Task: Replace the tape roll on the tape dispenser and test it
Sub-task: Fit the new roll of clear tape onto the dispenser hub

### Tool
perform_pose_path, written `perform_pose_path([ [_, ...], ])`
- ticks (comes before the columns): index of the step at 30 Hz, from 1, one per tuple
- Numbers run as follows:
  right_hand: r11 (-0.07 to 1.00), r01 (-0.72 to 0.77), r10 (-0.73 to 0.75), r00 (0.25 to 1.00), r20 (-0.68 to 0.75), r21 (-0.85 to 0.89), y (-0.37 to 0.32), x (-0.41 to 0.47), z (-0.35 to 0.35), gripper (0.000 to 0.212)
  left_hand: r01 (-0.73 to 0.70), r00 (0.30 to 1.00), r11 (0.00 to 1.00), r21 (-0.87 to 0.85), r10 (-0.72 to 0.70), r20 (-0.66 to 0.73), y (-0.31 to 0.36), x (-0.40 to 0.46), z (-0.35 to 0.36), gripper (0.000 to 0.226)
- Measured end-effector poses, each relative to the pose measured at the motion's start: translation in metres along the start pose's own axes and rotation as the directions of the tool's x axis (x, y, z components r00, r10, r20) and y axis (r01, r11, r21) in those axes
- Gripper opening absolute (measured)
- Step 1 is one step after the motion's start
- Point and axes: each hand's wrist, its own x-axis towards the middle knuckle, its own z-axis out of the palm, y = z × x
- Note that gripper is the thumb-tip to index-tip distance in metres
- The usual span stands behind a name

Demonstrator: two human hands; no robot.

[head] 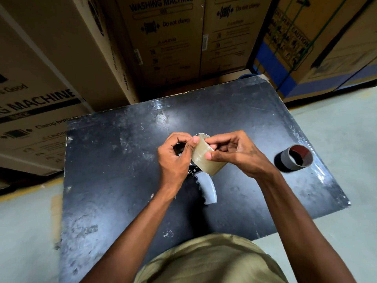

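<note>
— where is the tape roll (pixel 206 158) held?
— above mid-table (pixel 114 160), pinched by the right hand (pixel 234 154) and picked at by the left hand (pixel 175 156); the dispenser (pixel 206 188) is laid beneath.
— and the edges?
— an empty core (pixel 293 158) is stood near the right edge (cartons (pixel 167 43) are stacked behind).

The tall carton (pixel 163 37) straight ahead reads "WASHING MACHINE" and "Do not clamp", with "CAUTION" below. The left carton (pixel 36 103) shows "MACHINE", "Good", "Clamp" and "CAUTION". The strapped box (pixel 306 37) on the right carries "CAUTION" too.
</note>
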Motion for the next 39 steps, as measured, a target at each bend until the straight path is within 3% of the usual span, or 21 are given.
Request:
perform_pose_path([
  [6,1.000,-0.019,0.018,0.999,-0.028,-0.011,0.016,0.002,-0.001,0.047,0.102,0.992,0.994,0.044,-0.098,-0.077,-0.017,-0.008,0.008,0.017],
  [10,1.000,-0.020,0.021,0.999,-0.045,0.009,0.019,0.004,-0.001,0.049,0.222,0.967,0.967,-0.122,-0.234,-0.100,-0.013,-0.011,0.019,0.012],
  [13,0.999,-0.027,0.028,0.999,-0.027,0.045,0.019,0.007,-0.007,0.050,0.372,0.926,0.896,-0.242,-0.376,0.031,-0.010,-0.003,0.020,0.015],
  [15,0.997,-0.048,0.047,0.999,0.018,0.061,0.019,0.006,-0.008,0.046,0.443,0.897,0.877,-0.187,-0.431,0.103,-0.010,0.003,0.015,0.020],
  [17,0.995,-0.064,0.059,0.996,0.066,0.072,0.020,0.003,-0.005,0.039,0.446,0.894,0.886,-0.126,-0.434,0.112,-0.012,0.005,0.008,0.028],
  [20,0.997,-0.028,0.025,0.998,0.055,0.065,0.020,0.002,-0.005,0.048,0.415,0.909,0.899,-0.142,-0.402,0.114,-0.004,-0.002,-0.003,0.034],
  [22,0.997,-0.002,-0.003,0.998,0.068,0.073,0.018,0.003,-0.007,0.045,0.338,0.933,0.938,-0.079,-0.323,0.161,0.002,-0.010,-0.008,0.021],
  [24,0.998,0.003,-0.009,0.995,0.101,0.063,0.016,0.003,-0.007,0.039,0.261,0.955,0.965,-0.037,-0.253,0.154,0.002,-0.018,-0.009,0.032],
  [31,0.999,0.013,-0.015,0.998,0.068,0.034,0.016,0.005,0.002,0.035,0.367,0.924,0.897,-0.247,-0.383,-0.019,-0.008,-0.019,0.002,0.023],
  [39,0.997,0.004,-0.010,0.998,0.067,0.078,0.012,0.001,0.002,0.034,0.440,0.889,0.847,-0.299,-0.457,0.016,-0.013,-0.010,0.006,0.019],
])
